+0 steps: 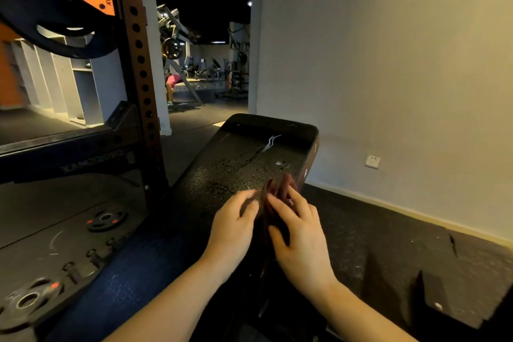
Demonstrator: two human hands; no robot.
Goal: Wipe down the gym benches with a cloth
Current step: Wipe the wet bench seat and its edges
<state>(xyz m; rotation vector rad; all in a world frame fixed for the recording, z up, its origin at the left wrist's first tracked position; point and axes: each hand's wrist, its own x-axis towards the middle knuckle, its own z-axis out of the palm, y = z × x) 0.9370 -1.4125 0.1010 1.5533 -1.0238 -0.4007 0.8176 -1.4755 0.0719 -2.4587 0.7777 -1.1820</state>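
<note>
Two hands are at work here, and the biggest thing near them is the pale wall [388, 50], off to the right of the right hand. Left of the left hand stands a tall rack post [140, 72] full of round holes. High above the left hand, a big dark weight plate [41, 8] hangs on a bar.

The black bench [244, 153] lies under both hands and runs away in front of them. Its top looks wet and shiny just ahead of the fingers, and farther ahead it has a white scratch.

Down on the dark floor, left of the left hand, lie a small weight plate [107, 220] and another small plate [26, 301] closer in.

The left hand [231, 233] has its fingers curled onto the edge of the cloth [277, 189]. The right hand [301, 241] grips the cloth from the other side, fingers bent round it. The dark red cloth is bunched up between the two hands, and its top end pokes out past the fingertips. It sits right over the bench.

Far off to the right of the right hand, a white wall socket [372, 161] sits low on the wall.
</note>
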